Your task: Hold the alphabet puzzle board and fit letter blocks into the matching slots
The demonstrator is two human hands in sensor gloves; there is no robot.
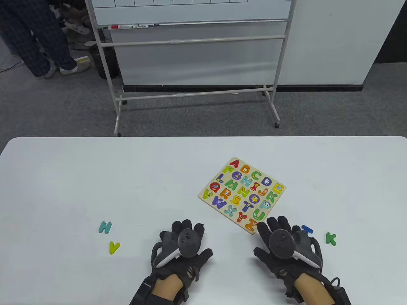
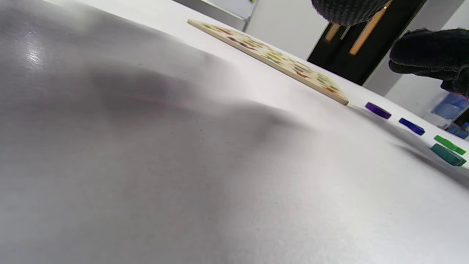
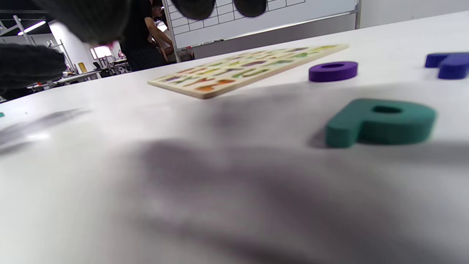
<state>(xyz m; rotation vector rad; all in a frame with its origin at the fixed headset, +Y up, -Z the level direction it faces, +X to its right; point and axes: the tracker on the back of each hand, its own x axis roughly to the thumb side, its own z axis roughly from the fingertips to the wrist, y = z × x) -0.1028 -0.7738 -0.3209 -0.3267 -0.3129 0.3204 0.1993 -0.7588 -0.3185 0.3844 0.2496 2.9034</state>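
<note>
The alphabet puzzle board lies flat on the white table, most slots filled with coloured letters; it also shows in the left wrist view and the right wrist view. My left hand is palm down, fingers spread, holding nothing, left of the board's near corner. My right hand is palm down and empty just beside that corner. Under and beside it lie a purple O, a teal P and a blue T. A green K lies to its right.
A teal H and a yellow V lie loose at the table's left. A whiteboard on a wheeled stand is on the floor beyond the far table edge.
</note>
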